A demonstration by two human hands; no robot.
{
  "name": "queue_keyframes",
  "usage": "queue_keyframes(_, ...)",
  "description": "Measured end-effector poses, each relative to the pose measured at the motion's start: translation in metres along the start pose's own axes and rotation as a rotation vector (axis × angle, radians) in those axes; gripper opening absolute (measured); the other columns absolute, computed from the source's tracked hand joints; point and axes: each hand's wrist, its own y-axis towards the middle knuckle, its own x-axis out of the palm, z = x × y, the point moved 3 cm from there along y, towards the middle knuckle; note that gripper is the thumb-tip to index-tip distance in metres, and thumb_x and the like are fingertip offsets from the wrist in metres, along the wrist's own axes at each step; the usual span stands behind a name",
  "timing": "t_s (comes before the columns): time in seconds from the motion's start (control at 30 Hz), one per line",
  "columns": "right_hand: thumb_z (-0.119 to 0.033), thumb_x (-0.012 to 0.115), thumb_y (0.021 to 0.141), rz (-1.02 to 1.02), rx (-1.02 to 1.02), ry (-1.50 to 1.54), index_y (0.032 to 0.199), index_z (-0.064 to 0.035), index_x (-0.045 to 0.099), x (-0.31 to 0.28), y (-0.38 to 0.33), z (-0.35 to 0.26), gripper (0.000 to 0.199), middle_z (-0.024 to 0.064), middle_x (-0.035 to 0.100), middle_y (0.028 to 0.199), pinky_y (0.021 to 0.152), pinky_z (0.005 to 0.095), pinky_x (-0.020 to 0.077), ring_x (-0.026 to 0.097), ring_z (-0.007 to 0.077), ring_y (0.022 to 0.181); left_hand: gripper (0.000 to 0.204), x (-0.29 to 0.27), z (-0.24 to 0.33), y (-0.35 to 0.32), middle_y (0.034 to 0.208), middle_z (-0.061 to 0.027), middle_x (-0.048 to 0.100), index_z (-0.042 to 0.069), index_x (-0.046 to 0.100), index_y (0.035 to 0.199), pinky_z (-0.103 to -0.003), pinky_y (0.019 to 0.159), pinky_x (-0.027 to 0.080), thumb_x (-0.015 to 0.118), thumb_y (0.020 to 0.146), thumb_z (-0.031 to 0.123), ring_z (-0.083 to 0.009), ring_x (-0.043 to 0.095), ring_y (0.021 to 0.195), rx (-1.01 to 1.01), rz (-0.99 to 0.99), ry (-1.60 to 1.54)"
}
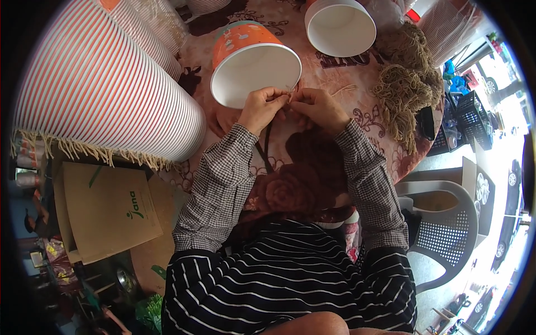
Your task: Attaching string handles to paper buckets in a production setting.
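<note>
My left hand (262,110) and my right hand (321,109) meet at the front of an orange paper bucket (245,39). The bucket lies on its side with its white open mouth facing me. Both hands are closed in a pinch, fingertips almost touching, on a thin tan string (290,89) at the bucket's rim. Most of the string is hidden by my fingers, so I cannot tell whether it is knotted. Just right of my right hand, a loose strand of string (343,89) lies on the patterned tablecloth (282,190).
A long stack of nested paper buckets (111,89) with string ends hanging off fills the left side. Another white-mouthed bucket (341,29) lies at the back. A tangled heap of tan string (407,89) is on the right. Beyond are a cardboard box (111,212) and a grey plastic chair (446,234).
</note>
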Motion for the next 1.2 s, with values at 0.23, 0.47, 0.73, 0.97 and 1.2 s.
queue_keyframes(0.23, -0.016, 0.061, 0.091, -0.081, -0.034, -0.13, 0.096, -0.003, 0.059, -0.002, -0.004, -0.004, 0.015, 0.0013, 0.063, 0.077, 0.049, 0.0192, 0.0469, 0.062, 0.0072, 0.061, 0.02, 0.003, 0.003, -0.003, 0.075, -0.0016, 0.063, -0.001, 0.067, 0.092, -0.02, 0.047, 0.042, 0.062, 0.091, 0.019, -0.0068, 0.052, 0.052, -0.134, -0.047, -0.041)
queue_keyframes(0.47, -0.014, 0.062, 0.088, -0.115, -0.079, -0.131, 0.093, -0.0012, 0.061, -0.001, -0.008, -0.011, 0.014, 0.0025, 0.063, 0.074, 0.05, 0.021, 0.0481, 0.062, 0.0086, 0.061, 0.017, 0.002, 0.005, -0.004, 0.081, -0.0009, 0.063, 0.0, 0.068, 0.095, -0.019, 0.055, 0.043, 0.062, 0.091, 0.016, -0.0056, 0.054, 0.062, -0.157, -0.103, -0.051)
queue_keyframes(0.73, -0.011, 0.062, 0.088, -0.144, -0.13, -0.12, 0.093, 0.0002, 0.061, -0.001, -0.008, -0.012, 0.012, 0.0021, 0.062, 0.074, 0.053, 0.0213, 0.0467, 0.059, 0.0074, 0.062, 0.014, 0.007, 0.002, -0.005, 0.081, -0.0008, 0.065, -0.001, 0.068, 0.091, -0.021, 0.065, 0.045, 0.065, 0.088, 0.013, -0.0063, 0.055, 0.071, -0.127, -0.016, -0.254)
queue_keyframes(0.97, -0.008, 0.061, 0.088, -0.207, -0.163, -0.051, 0.09, 0.001, 0.06, 0.005, -0.01, -0.014, 0.01, 0.001, 0.06, 0.071, 0.053, 0.0213, 0.0455, 0.055, 0.0068, 0.06, 0.011, 0.009, -0.003, -0.008, 0.076, -0.0012, 0.064, -0.001, 0.068, 0.084, -0.021, 0.064, 0.045, 0.065, 0.086, 0.01, -0.0069, 0.056, 0.07, -0.068, 0.082, -0.243)
queue_keyframes(1.2, -0.01, 0.061, 0.087, -0.251, -0.188, -0.067, 0.091, 0.0004, 0.061, 0.008, -0.007, -0.005, 0.011, 0.0013, 0.059, 0.07, 0.054, 0.0216, 0.0461, 0.056, 0.007, 0.06, 0.016, 0.003, -0.013, -0.003, 0.076, -0.0016, 0.064, -0.003, 0.067, 0.085, -0.022, 0.062, 0.046, 0.067, 0.084, 0.013, -0.0062, 0.055, 0.068, 0.0, 0.174, -0.062)
